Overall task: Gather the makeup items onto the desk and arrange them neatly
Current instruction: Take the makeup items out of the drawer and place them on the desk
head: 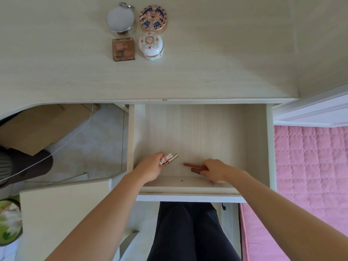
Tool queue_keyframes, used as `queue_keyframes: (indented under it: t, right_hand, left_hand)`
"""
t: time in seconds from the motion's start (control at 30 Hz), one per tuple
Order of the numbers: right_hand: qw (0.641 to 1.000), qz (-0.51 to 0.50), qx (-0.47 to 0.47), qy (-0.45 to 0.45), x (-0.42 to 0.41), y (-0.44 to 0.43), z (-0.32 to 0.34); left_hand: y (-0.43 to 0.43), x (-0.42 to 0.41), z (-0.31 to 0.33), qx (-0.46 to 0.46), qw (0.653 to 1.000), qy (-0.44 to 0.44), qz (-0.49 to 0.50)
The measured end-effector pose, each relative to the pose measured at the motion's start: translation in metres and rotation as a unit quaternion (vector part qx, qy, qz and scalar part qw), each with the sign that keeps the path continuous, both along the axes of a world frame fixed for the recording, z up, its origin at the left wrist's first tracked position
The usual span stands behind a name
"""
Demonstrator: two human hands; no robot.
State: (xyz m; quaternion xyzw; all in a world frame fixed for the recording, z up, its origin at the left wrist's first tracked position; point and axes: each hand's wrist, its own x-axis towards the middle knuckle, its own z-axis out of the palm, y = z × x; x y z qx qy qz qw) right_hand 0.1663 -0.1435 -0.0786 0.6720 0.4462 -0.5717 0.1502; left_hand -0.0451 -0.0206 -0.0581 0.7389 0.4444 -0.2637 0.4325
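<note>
Head view: left hand [150,168] fingers [159,157] are gripping a bunny-print tube [169,158] in the open drawer [197,129]. Right hand [214,171] fingers [205,167] are pinching a red stick [191,165] and a brown stick [195,170]. Four compacts [153,17] are sitting on the tabletop [226,53], well beyond both.

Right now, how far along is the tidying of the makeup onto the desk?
Done: four containers sit in a neat two-by-two block on the desk. In hand: the left hand grips a small patterned tube and the right hand grips two slim sticks, both inside the open drawer. Left: lift these onto the desk and line them up beside the block.
</note>
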Motion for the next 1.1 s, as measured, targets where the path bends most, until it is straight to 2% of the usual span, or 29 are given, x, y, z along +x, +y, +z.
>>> queue_keyframes:
  t: [0.1,0.2,0.33,0.43,0.5,0.63,0.73,0.9,1.1]
  right_hand:
    - [0.995,-0.083,0.047,0.016,0.010,-0.004,0.017]
    - [0.976,-0.199,0.078,0.045,0.017,-0.006,0.038]
    - [0.931,-0.335,0.114,0.093,0.020,-0.009,0.069]
    - [0.897,-0.399,0.135,0.136,0.020,-0.012,0.092]
    - [0.884,-0.418,0.145,0.150,0.018,-0.014,0.104]
    - [0.863,-0.450,0.162,0.164,0.017,-0.015,0.123]
    - [0.834,-0.495,0.168,0.176,0.017,-0.015,0.135]
    - [0.801,-0.545,0.186,0.166,0.019,-0.005,0.146]
    - [0.763,-0.583,0.220,0.172,0.033,0.033,0.162]
  left_hand:
    - [-0.002,0.005,0.014,0.004,0.997,-0.023,0.069]
    - [-0.005,0.014,0.029,-0.002,0.986,-0.060,0.153]
    - [-0.015,0.027,0.050,-0.046,0.955,-0.109,0.271]
    - [-0.025,0.035,0.065,-0.083,0.929,-0.133,0.334]
    - [-0.032,0.041,0.074,-0.116,0.904,-0.153,0.383]
    - [-0.043,0.054,0.093,-0.192,0.830,-0.204,0.483]
    - [-0.044,0.064,0.104,-0.200,0.800,-0.221,0.520]
    - [-0.028,0.081,0.119,-0.189,0.792,-0.231,0.532]
    - [0.020,0.113,0.136,-0.160,0.819,-0.251,0.491]
